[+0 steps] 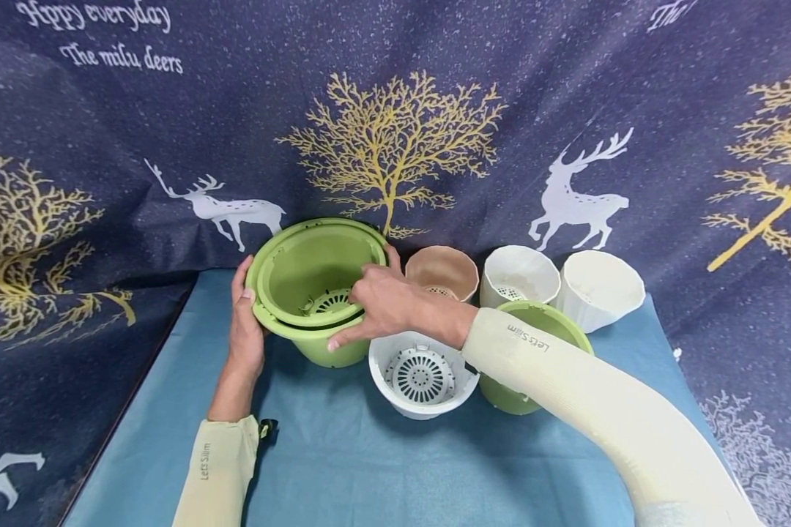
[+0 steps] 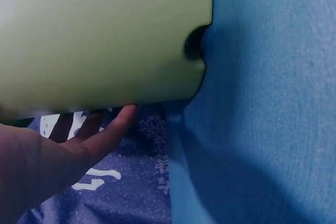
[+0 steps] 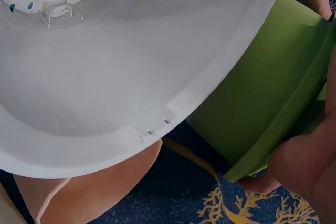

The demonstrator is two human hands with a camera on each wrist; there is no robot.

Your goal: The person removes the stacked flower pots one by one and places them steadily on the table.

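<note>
At the back left of the table, a green plastic pot (image 1: pixel 311 278) with a slotted base sits slightly tilted inside a second green pot (image 1: pixel 332 350). My left hand (image 1: pixel 245 329) holds the left side of the pots, its thumb at the rim. In the left wrist view, fingertips (image 2: pixel 126 113) touch the smooth green wall, which has a notch at its bottom edge. On the opposite side my right hand (image 1: pixel 389 301) grips the rim, with the index finger curled inward. The right wrist view shows that hand (image 3: pixel 302 169) around the green rim, partly cut off.
Right of the green pots stands a white slotted pot (image 1: pixel 422 377). Behind it are a brown pot (image 1: pixel 443 267), a white pot (image 1: pixel 521 271) and a cream pot (image 1: pixel 603 285). Another green pot (image 1: pixel 510 395) lies partly beneath my right forearm. A patterned dark curtain (image 1: pixel 395 44) hangs behind the blue table (image 1: pixel 369 476).
</note>
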